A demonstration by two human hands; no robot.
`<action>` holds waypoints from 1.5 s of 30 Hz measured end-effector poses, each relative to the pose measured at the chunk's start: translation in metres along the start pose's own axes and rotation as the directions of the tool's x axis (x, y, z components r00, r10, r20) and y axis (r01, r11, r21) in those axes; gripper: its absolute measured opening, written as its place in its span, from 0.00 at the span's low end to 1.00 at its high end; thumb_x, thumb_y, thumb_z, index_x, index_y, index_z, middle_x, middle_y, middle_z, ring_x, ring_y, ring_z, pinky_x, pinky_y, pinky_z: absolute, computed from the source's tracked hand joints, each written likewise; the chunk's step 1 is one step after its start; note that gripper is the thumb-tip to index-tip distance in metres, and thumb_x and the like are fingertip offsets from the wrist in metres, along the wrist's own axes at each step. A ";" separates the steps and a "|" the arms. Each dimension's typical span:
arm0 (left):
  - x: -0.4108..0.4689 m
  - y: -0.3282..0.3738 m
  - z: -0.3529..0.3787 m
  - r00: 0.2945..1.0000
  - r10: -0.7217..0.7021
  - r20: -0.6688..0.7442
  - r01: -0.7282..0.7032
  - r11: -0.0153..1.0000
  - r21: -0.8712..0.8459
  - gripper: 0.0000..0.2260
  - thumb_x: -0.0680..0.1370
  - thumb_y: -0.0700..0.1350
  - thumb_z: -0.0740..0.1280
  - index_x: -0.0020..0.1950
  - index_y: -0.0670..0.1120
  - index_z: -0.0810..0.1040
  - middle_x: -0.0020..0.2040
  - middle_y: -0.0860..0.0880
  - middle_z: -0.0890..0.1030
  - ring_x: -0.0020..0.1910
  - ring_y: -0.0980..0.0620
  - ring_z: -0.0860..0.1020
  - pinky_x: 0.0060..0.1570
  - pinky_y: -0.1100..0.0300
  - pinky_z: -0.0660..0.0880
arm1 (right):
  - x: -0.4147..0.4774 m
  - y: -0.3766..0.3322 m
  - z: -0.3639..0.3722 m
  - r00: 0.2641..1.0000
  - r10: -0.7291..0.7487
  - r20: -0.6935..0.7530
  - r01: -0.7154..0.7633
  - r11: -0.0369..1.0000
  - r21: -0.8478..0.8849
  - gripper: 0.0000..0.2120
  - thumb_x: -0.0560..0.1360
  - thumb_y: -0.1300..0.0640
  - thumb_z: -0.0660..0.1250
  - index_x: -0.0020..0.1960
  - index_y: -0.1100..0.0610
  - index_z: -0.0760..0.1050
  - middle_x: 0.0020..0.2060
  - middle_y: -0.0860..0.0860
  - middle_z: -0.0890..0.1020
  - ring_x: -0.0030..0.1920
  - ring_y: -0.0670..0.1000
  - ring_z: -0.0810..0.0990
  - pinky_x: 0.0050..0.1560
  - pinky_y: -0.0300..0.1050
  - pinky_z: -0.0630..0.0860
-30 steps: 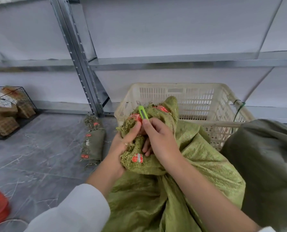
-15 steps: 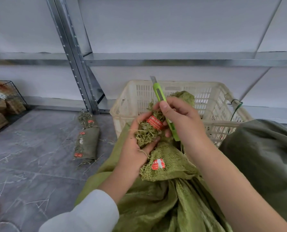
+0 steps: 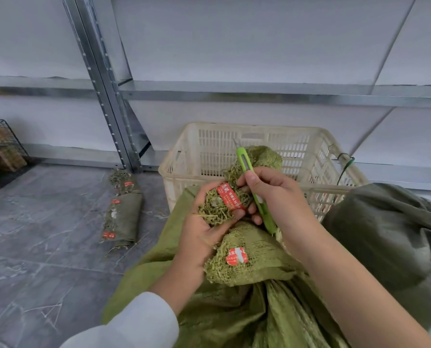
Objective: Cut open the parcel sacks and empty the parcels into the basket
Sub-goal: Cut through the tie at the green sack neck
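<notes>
A light green woven sack [image 3: 234,307] stands in front of me, its frayed neck bunched and sealed with red tape. My left hand [image 3: 204,222] grips the frayed top of the neck with its red label [image 3: 230,199]. My right hand [image 3: 277,197] holds a green utility knife [image 3: 253,182], blade pointing up and away over the sack's top. The cream plastic basket [image 3: 199,151] sits just beyond the sack; I cannot see anything inside it. A darker green sack [image 3: 390,237] leans at the right.
A flat folded green sack [image 3: 123,217] lies on the grey tiled floor at left. Metal shelving [image 3: 104,81] runs along the wall behind the basket. A black wire basket of brown parcels [image 3: 1,151] stands at the far left.
My right hand drew the knife up out of the neck; the blade now points up. My left hand took hold of the frayed top. The view shifted slightly.
</notes>
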State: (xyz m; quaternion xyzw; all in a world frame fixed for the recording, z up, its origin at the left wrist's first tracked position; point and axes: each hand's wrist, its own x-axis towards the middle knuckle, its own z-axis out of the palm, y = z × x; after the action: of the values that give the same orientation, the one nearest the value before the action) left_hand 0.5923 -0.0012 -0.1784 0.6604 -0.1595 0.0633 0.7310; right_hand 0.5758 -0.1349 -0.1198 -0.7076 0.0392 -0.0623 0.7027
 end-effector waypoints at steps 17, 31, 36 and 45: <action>-0.002 0.013 -0.020 0.995 -0.026 0.093 -0.009 0.937 0.350 0.29 0.66 0.33 0.76 0.60 0.55 0.71 0.53 0.42 0.77 0.58 0.42 0.76 0.64 0.61 0.68 | -0.027 -0.040 -0.052 0.957 -0.175 0.229 0.289 0.583 -0.759 0.20 0.72 0.32 0.60 0.35 0.44 0.81 0.17 0.44 0.68 0.19 0.44 0.66 0.28 0.39 0.61; -0.006 0.021 -0.022 0.988 0.013 0.154 -0.070 0.926 0.370 0.24 0.67 0.52 0.74 0.62 0.55 0.72 0.57 0.35 0.77 0.62 0.41 0.74 0.59 0.63 0.63 | -0.032 -0.047 -0.060 0.969 -0.089 0.231 0.243 0.535 -0.809 0.21 0.72 0.31 0.61 0.33 0.44 0.82 0.16 0.43 0.69 0.19 0.43 0.65 0.30 0.40 0.63; -0.005 0.020 -0.022 0.992 0.011 0.127 -0.057 0.929 0.366 0.27 0.64 0.42 0.71 0.64 0.40 0.76 0.55 0.32 0.78 0.60 0.37 0.75 0.68 0.52 0.64 | -0.032 -0.048 -0.060 0.968 -0.068 0.240 0.236 0.563 -0.792 0.21 0.71 0.31 0.61 0.33 0.44 0.82 0.15 0.44 0.66 0.18 0.44 0.63 0.32 0.43 0.66; -0.009 0.023 -0.019 0.991 0.046 0.126 -0.081 0.955 0.286 0.26 0.64 0.49 0.73 0.62 0.51 0.75 0.54 0.34 0.78 0.58 0.38 0.76 0.68 0.45 0.66 | -0.031 -0.048 -0.059 0.960 -0.023 0.279 0.229 0.636 -0.737 0.20 0.73 0.35 0.63 0.34 0.47 0.83 0.16 0.45 0.65 0.20 0.44 0.61 0.30 0.42 0.63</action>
State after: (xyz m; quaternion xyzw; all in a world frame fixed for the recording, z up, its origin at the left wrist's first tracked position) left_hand 0.5801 0.0210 -0.1611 0.7578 -0.2122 0.0705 0.6129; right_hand 0.5349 -0.1880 -0.0724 -0.9403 -0.0746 -0.0021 0.3321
